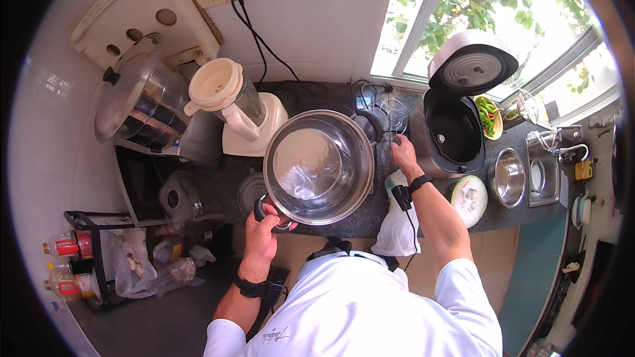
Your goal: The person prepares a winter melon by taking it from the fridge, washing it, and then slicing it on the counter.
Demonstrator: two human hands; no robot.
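A large stainless steel pot [317, 166] is tipped so that its inside faces me, with light glinting off its bottom. My left hand [263, 238] grips one black side handle [260, 208] at the pot's lower left. The opposite black handle [371, 124] has no hand on it. My right hand [404, 153] is stretched forward over the dark stone countertop [322, 230], between the pot and an open rice cooker [451, 126]. Its fingertips are at a wire stand [395, 114] and cables; whether they grasp anything is unclear. The cooker's black inner pot [454, 131] shows under the raised lid [471, 69].
A blender [255, 124] and a lidded steel steamer [154, 99] stand left. A white plastic bag [397, 223] hangs at the counter's front edge. Rightward are a cut winter melon [469, 201], a steel bowl [508, 178], a bowl of green peppers [488, 116] and a sink [540, 193].
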